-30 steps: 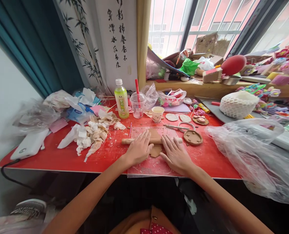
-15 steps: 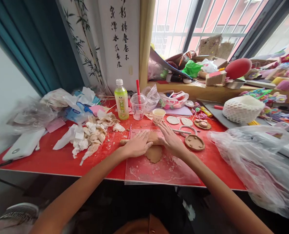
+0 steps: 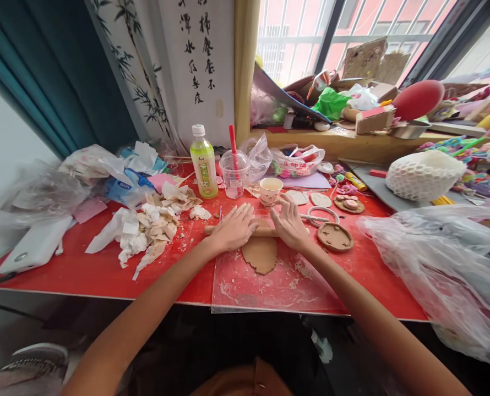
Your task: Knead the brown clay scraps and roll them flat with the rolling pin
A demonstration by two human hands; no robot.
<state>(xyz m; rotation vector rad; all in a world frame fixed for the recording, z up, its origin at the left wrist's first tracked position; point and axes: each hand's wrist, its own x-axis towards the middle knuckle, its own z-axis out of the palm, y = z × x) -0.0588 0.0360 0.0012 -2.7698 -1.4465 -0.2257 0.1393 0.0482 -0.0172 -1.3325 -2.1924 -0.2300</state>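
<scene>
A wooden rolling pin (image 3: pixel 265 231) lies crosswise over a flattened, rough-edged sheet of brown clay (image 3: pixel 260 254). My left hand (image 3: pixel 234 228) rests flat on the pin's left part, fingers stretched forward. On the right part lies my right hand (image 3: pixel 289 224), palm down, its fingers apart and slightly bent; it does not wrap round the pin. Beneath the clay is a clear plastic sheet (image 3: pixel 245 294) with clay crumbs stuck on it. A round brown clay dish (image 3: pixel 335 237) with a raised rim sits right of my right hand.
Beyond my hands stand a paper cup (image 3: pixel 271 191), a plastic cup with a red straw (image 3: pixel 234 175) and a drink bottle (image 3: pixel 204 165). Crumpled tissues (image 3: pixel 150 234) pile up at the left. A large clear bag (image 3: pixel 439 264) drapes over the right edge of the red table (image 3: pixel 179 286).
Both hands have come slightly nearer on the rolling pin, and more of the clay's near part shows. My right hand's fingers are more bent. The view has shifted a little.
</scene>
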